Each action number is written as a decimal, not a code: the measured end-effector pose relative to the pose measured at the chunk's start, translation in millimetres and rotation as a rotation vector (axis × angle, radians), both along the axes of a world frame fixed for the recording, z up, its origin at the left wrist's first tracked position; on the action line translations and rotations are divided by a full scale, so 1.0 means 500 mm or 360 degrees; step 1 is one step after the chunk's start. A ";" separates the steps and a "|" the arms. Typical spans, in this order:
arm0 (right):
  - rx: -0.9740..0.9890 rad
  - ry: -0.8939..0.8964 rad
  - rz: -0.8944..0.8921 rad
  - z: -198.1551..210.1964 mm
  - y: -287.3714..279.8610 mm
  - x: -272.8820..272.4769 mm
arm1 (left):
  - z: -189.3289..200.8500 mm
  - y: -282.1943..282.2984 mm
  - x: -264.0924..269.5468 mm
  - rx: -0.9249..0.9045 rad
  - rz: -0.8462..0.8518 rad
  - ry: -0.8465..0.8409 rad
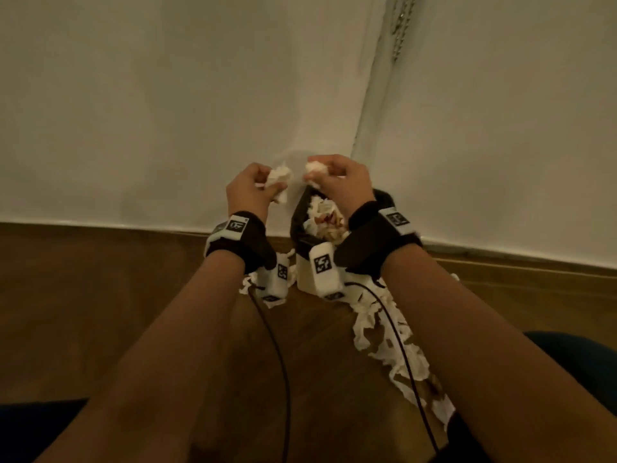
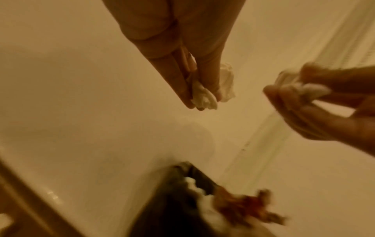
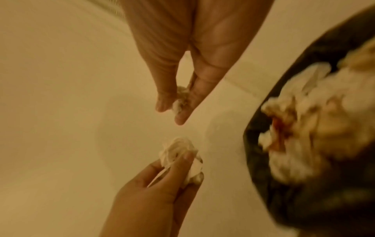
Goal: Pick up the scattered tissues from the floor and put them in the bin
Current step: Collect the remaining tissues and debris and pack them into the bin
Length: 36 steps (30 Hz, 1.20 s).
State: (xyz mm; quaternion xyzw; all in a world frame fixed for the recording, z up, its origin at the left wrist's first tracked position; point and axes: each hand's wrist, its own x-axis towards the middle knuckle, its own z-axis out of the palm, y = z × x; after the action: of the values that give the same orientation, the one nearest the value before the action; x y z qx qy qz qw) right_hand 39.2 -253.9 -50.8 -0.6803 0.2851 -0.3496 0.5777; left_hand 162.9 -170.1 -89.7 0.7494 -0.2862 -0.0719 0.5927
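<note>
The left hand point(image 1: 245, 192) pinches a crumpled tissue point(image 1: 278, 182) in its curled fingers point(image 2: 210, 83) and the right hand point(image 1: 344, 182) grips another wad point(image 1: 314, 170), both raised over the black-lined bin point(image 1: 300, 222) heaped with tissues against the white wall point(image 1: 133, 111), more scattered tissues point(image 1: 394, 355) lying on the wooden floor point(image 1: 100, 312).

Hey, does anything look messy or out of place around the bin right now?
Yes. Torn tissues trail across the wooden floor in front of the bin, whose contents are heaped to the rim with reddish-stained pieces.
</note>
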 end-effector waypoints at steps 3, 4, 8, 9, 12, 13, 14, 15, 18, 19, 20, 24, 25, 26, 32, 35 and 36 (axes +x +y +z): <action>0.0113 -0.0088 -0.0274 0.012 -0.060 -0.054 | 0.026 -0.056 -0.060 -0.0016 -0.0196 -0.0107; 0.0191 -0.0125 -0.0346 0.009 -0.075 -0.068 | 0.030 -0.072 -0.079 0.0015 -0.0246 -0.0175; 0.0406 -0.0064 -0.0509 -0.020 -0.109 -0.107 | 0.025 -0.123 -0.137 0.0170 -0.0396 -0.0391; 0.0394 0.0001 -0.0549 -0.030 -0.115 -0.113 | 0.021 -0.133 -0.147 0.0204 -0.0416 -0.0417; 0.0347 0.0186 -0.0624 -0.065 -0.134 -0.129 | 0.004 -0.159 -0.167 0.0348 -0.0459 -0.0454; 0.0325 0.0279 -0.0623 -0.075 -0.141 -0.134 | -0.001 -0.166 -0.171 0.0410 -0.0485 -0.0463; 0.0304 0.0367 -0.0617 -0.084 -0.146 -0.138 | -0.008 -0.172 -0.173 0.0465 -0.0521 -0.0468; 0.0291 0.0443 -0.0622 -0.090 -0.151 -0.142 | -0.015 -0.176 -0.175 0.0516 -0.0555 -0.0473; 0.0267 0.0567 -0.0681 -0.102 -0.163 -0.149 | -0.033 -0.177 -0.174 0.0614 -0.0593 -0.0503; 0.0257 0.0584 -0.0700 -0.102 -0.165 -0.149 | -0.036 -0.175 -0.173 0.0591 -0.0604 -0.0514; 0.0244 0.0590 -0.0722 -0.100 -0.166 -0.150 | -0.038 -0.174 -0.173 0.0536 -0.0616 -0.0529; 0.0182 0.0541 -0.0778 -0.085 -0.159 -0.145 | -0.020 -0.164 -0.165 0.0288 -0.0547 -0.0552; 0.0155 0.0517 -0.0782 -0.080 -0.154 -0.141 | -0.014 -0.159 -0.159 0.0244 -0.0506 -0.0559; 0.0118 0.0492 -0.0780 -0.075 -0.148 -0.137 | -0.009 -0.153 -0.152 0.0201 -0.0460 -0.0564; -0.0128 0.0310 -0.0626 -0.045 -0.096 -0.093 | -0.015 -0.088 -0.083 0.0020 -0.0136 -0.0478; -0.0238 0.0225 -0.0515 -0.039 -0.057 -0.053 | -0.037 -0.039 -0.035 0.0087 -0.0017 -0.0379; -0.0266 0.0209 -0.0461 -0.039 -0.043 -0.038 | -0.047 -0.022 -0.019 0.0132 0.0018 -0.0353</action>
State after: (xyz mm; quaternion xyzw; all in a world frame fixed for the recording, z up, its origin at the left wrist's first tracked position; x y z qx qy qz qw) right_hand 20.2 -275.3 -70.5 -0.6992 0.3871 -0.4065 0.4428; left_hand 153.4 -181.1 -113.2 0.7782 -0.3425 0.0029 0.5263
